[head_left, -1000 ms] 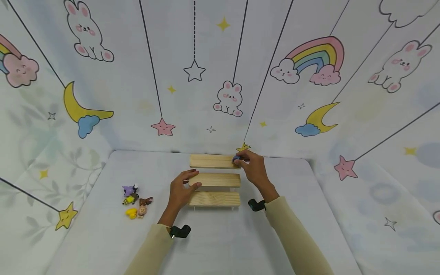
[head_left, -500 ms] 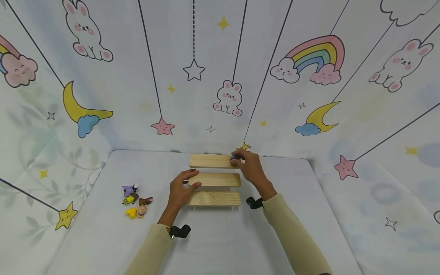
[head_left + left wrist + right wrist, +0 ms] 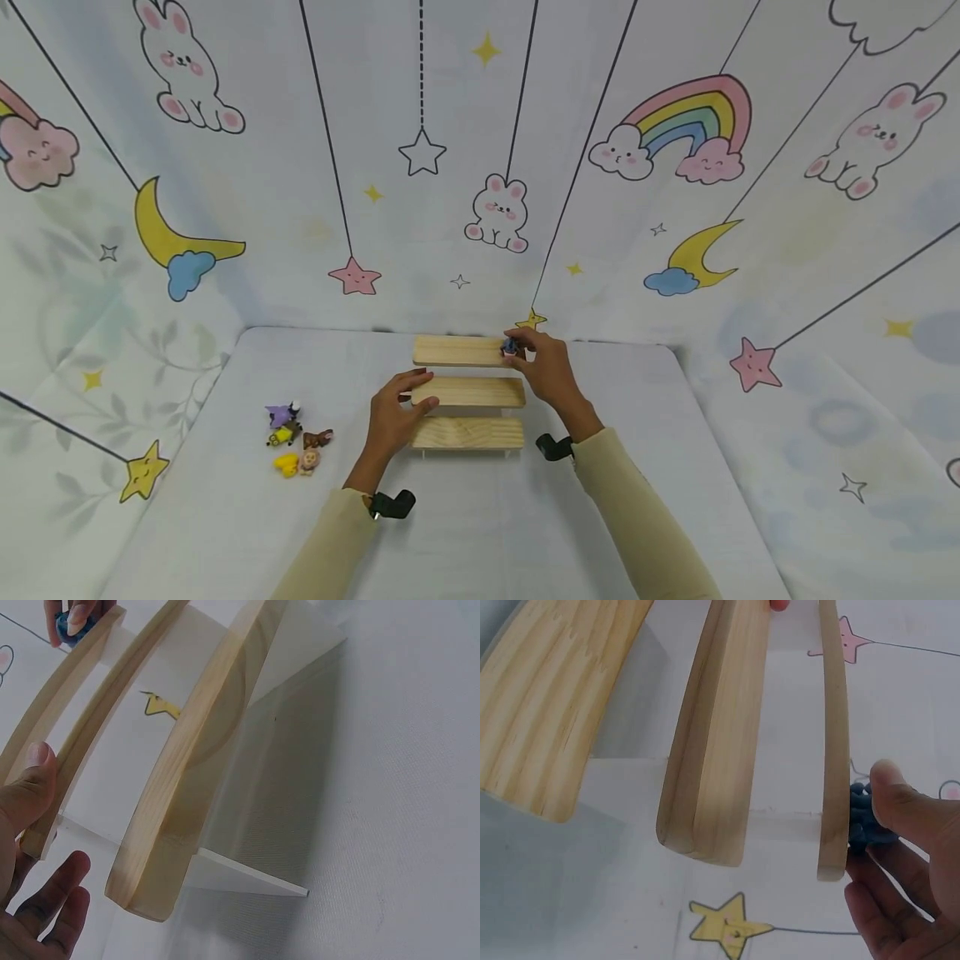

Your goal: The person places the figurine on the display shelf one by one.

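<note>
A small blue figurine (image 3: 509, 347) stands at the right end of the top wooden board (image 3: 459, 352), pinched between the thumb and fingers of the right hand (image 3: 553, 373). In the right wrist view the blue figurine (image 3: 867, 819) is partly hidden behind the board's edge and by the right hand (image 3: 919, 862). The left hand (image 3: 393, 417) grips the left end of the middle board (image 3: 472, 392); in the left wrist view its thumb (image 3: 39, 776) lies on that board. Below is the lowest board (image 3: 468, 434).
Several small figurines lie in a group on the white tabletop at the left, among them a purple one (image 3: 282, 415), a yellow one (image 3: 286, 465) and a brown one (image 3: 318, 438). A printed cloth wall stands behind the boards.
The right hand has shifted slightly left along the top board with the blue figurine, and more of the figurine shows. The left hand has stayed on the middle board.
</note>
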Motion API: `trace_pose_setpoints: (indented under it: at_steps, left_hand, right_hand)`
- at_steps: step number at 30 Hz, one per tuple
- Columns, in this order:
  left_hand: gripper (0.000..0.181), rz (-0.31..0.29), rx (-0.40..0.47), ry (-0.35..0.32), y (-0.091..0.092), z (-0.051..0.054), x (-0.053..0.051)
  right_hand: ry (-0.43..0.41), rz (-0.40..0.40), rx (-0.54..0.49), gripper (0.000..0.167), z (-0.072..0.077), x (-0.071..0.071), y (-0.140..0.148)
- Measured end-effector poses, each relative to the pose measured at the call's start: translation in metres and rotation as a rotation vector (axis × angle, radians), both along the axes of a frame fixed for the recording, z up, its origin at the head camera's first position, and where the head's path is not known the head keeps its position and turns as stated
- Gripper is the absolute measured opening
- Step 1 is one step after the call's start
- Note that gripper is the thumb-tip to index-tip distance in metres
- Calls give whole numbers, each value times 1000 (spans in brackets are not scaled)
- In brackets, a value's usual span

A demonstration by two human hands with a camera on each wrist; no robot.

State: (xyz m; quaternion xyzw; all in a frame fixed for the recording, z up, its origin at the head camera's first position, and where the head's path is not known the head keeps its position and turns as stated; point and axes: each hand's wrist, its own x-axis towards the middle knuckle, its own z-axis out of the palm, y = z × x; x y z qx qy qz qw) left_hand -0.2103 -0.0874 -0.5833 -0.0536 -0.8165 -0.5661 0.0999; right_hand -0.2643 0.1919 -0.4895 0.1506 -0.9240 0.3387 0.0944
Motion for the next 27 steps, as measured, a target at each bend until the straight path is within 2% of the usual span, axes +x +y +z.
trace_pose_setpoints:
  at_steps: [6, 13, 20, 27]
  left_hand:
    - [49, 6, -11, 31, 1, -1, 0]
    - [49, 2, -8, 34, 0, 1, 1]
    - [48, 0, -3, 43, -1, 1, 0]
    - [48, -13, 11, 18, -1, -2, 0]
  right_hand:
    - [3, -14, -16, 47, -5, 1, -3]
    - [23, -19, -29, 56, -3, 4, 5]
    - [67, -100, -105, 54, -1, 19, 44]
    - [67, -219, -118, 50, -10, 46, 96]
